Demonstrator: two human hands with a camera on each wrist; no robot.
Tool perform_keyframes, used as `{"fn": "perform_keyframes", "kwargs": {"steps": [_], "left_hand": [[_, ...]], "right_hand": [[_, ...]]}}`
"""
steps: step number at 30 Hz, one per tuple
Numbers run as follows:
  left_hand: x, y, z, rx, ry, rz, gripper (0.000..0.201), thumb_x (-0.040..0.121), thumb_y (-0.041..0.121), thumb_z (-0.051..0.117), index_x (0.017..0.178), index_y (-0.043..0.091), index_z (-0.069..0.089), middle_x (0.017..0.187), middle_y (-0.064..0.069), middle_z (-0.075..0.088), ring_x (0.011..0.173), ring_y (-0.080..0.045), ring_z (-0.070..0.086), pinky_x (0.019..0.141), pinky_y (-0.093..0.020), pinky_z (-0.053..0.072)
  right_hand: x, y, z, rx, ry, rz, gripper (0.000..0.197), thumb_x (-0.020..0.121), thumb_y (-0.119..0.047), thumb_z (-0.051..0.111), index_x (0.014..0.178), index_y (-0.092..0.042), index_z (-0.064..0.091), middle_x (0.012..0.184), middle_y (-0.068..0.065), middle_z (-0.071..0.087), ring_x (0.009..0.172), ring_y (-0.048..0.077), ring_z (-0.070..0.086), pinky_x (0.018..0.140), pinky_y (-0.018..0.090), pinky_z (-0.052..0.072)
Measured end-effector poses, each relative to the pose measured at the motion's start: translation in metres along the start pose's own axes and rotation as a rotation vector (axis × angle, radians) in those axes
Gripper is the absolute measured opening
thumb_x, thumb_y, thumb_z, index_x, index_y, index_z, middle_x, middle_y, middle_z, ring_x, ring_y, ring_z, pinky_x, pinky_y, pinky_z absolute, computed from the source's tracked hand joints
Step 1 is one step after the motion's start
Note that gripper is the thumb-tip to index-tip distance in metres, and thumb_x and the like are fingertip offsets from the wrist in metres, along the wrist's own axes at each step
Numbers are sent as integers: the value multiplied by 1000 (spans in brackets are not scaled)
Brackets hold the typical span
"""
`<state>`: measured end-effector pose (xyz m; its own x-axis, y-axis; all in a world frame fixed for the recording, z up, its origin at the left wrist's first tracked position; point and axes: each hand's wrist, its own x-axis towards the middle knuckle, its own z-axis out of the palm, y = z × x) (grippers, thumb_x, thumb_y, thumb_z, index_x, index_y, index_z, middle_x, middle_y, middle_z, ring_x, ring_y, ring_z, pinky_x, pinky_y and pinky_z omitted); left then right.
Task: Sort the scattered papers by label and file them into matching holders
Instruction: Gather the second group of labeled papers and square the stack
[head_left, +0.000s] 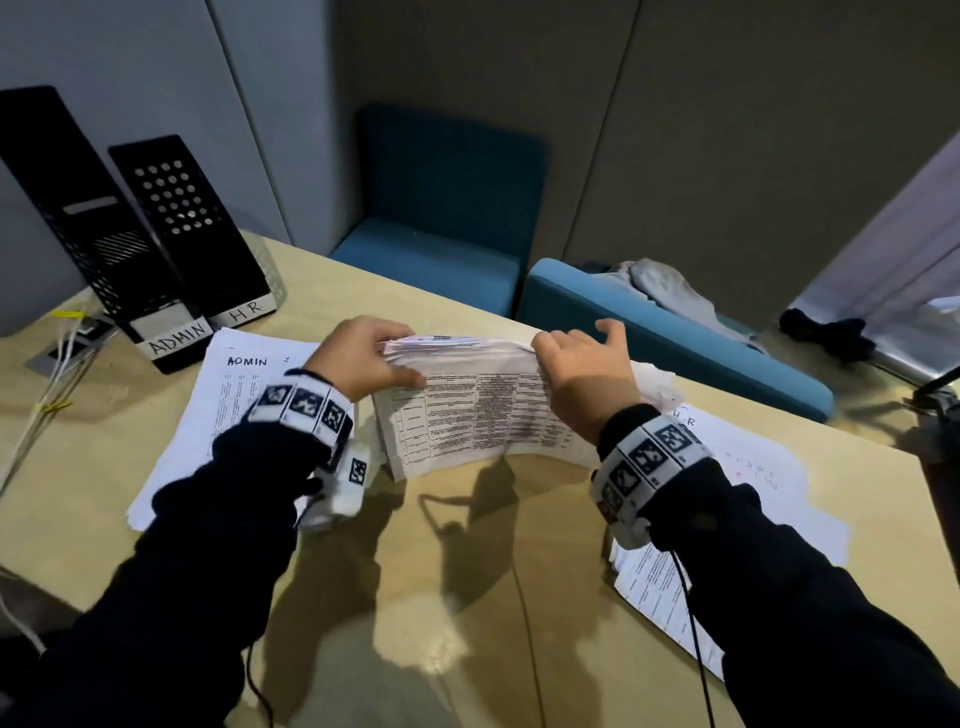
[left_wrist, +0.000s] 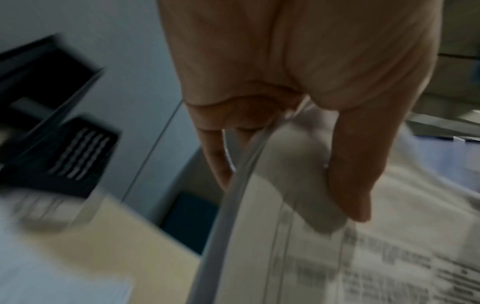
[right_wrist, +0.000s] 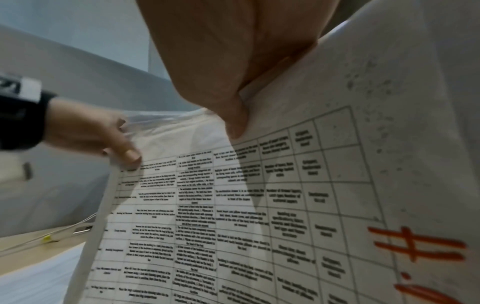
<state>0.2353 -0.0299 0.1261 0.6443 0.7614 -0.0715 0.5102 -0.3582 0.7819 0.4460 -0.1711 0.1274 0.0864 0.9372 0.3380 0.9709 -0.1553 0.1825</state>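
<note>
Paper stack (head_left: 467, 410), long axis running left to right, is held above the table's (head_left: 467, 571) middle, pinched at its far corners by left hand (head_left: 363, 358) and right hand (head_left: 587, 374); the ADMIN holder (head_left: 78, 228) and HR holder (head_left: 192, 228) lie nearer the left.

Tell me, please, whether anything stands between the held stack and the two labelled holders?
Nothing upright does. The stack of papers, held by both hands, has only the flat ADMIN pile lying between it and the holders.
</note>
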Motion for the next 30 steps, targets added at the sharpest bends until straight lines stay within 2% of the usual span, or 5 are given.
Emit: {"fn": "perform_keyframes", "kwargs": {"steps": [7, 14, 20, 26, 30], "left_hand": [[14, 96, 34, 925, -115, 64, 20, 82, 19, 59, 98, 27, 68, 100, 1, 67, 99, -24, 61, 71, -29, 40], [26, 116, 58, 860, -125, 93, 22, 82, 13, 57, 97, 24, 69, 97, -6, 66, 97, -31, 63, 69, -31, 42], [43, 115, 50, 579, -102, -44, 11, 77, 23, 74, 81, 23, 64, 77, -4, 60, 80, -27, 60, 68, -29, 43], [45, 59, 51, 231, -113, -293, 31, 75, 23, 79, 93, 3, 64, 81, -11, 64, 74, -25, 59, 68, -28, 40], [30, 22, 68, 139, -76, -454, 40, 72, 27, 80, 102, 9, 60, 89, -13, 64, 81, -27, 60, 72, -28, 42]], "right_hand": [[6, -12, -10, 21, 193, -66, 27, 57, 6, 65, 72, -16, 59, 60, -4, 57, 60, 23, 57, 90, 44, 29], [-6, 18, -11, -9, 385, 17, 8, 75, -14, 67, 76, -21, 64, 66, -8, 61, 72, 21, 59, 96, 45, 27], [-34, 63, -11, 0, 489, 336, 47, 87, -31, 50, 132, -18, 50, 141, 2, 49, 132, 21, 41, 108, 48, 21], [-117, 124, 39, 338, -486, 1091, 78, 83, -46, 59, 146, -24, 20, 153, 6, 21, 141, 29, 20, 109, 60, 23], [-177, 126, 81, 401, -928, 1184, 107, 70, -74, 59, 150, -34, 0, 159, 8, -7, 144, 43, -2, 109, 67, 18]]}}
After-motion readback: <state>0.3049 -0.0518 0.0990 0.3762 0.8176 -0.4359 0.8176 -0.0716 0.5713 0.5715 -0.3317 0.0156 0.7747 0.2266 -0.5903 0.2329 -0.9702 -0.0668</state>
